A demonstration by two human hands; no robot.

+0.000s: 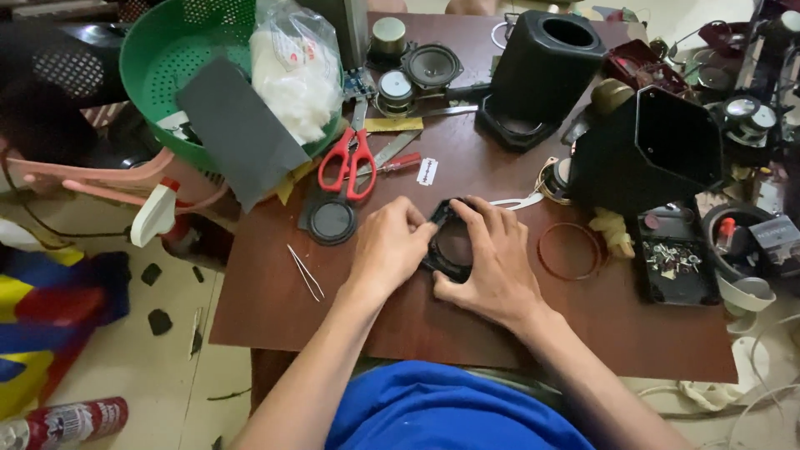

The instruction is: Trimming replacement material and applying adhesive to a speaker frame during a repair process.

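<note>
At the middle of the brown table (pixel 275 317), both hands close around a black ring (pixel 450 268) that lies flat on the wood: the left hand (pixel 390 247) curls over its left edge with fingers bent and pressed together, and the right hand (pixel 493 265) pinches its top and right rim, thumb underneath. Tweezers (pixel 305 272) lie to the left, red scissors (pixel 352 162) and a razor blade (pixel 427 172) behind, and a thin copper ring (pixel 569 251) just to the right.
</note>
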